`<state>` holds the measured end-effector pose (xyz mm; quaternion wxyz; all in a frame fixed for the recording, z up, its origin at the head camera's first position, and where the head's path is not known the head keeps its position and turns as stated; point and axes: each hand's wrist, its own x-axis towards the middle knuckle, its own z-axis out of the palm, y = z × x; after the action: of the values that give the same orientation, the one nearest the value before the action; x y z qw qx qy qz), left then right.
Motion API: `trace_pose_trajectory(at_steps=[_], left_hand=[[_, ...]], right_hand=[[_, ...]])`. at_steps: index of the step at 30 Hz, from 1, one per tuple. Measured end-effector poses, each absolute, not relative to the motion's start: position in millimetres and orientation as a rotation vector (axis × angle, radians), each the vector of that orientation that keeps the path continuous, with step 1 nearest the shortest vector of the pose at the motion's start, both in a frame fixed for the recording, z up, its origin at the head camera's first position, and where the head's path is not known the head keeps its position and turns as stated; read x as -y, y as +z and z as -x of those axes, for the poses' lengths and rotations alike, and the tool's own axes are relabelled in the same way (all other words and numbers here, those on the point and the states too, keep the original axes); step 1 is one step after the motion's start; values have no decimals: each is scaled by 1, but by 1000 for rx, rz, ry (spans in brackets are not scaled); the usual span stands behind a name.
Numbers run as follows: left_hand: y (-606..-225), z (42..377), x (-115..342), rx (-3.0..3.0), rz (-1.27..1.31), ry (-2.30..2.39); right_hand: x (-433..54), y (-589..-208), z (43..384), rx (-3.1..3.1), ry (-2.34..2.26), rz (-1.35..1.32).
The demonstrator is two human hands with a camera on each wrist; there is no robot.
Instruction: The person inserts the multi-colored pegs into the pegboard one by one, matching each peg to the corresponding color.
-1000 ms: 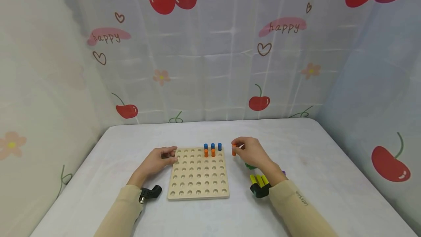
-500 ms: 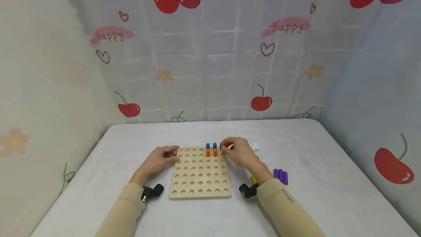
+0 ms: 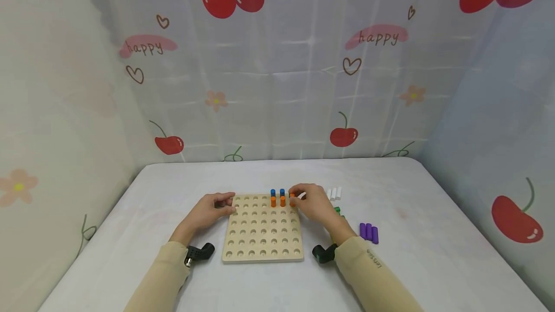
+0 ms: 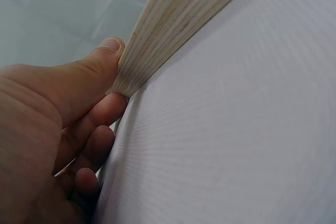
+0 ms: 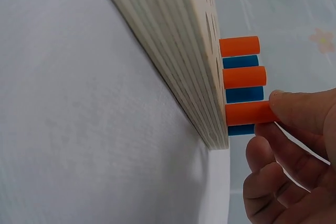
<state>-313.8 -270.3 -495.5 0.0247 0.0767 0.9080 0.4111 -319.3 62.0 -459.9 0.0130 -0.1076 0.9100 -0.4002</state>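
A square wooden pegboard with rows of holes lies flat on the white table. My left hand grips its left edge near the far corner, and the left wrist view has the thumb and index finger against the wood. At the far right corner, my right hand pinches an orange peg between thumb and fingers; the peg stands upright at the board, its lower end out of sight. Beside it in the same row are two more orange pegs. Behind them runs a row of blue pegs, one mostly hidden by my right hand.
Right of the board, white pegs lie at the back and purple pegs farther forward. Green pegs show partly behind my right forearm. A patterned curtain hangs behind the table.
My right hand has moved left with the orange peg, from beside the board to its far right corner, and then slightly down. My left hand stays on the edge.
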Motion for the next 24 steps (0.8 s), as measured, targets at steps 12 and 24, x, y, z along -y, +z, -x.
trace_pose_trajectory(at_steps=[12, 24], left_hand=[[-494, 313, 270, -2809, -253, 1275], [-493, 312, 271, -2811, -247, 1265]], right_hand=[[-59, -461, 318, -2836, -1176, 291], [-62, -453, 315, -2828, -1205, 269]])
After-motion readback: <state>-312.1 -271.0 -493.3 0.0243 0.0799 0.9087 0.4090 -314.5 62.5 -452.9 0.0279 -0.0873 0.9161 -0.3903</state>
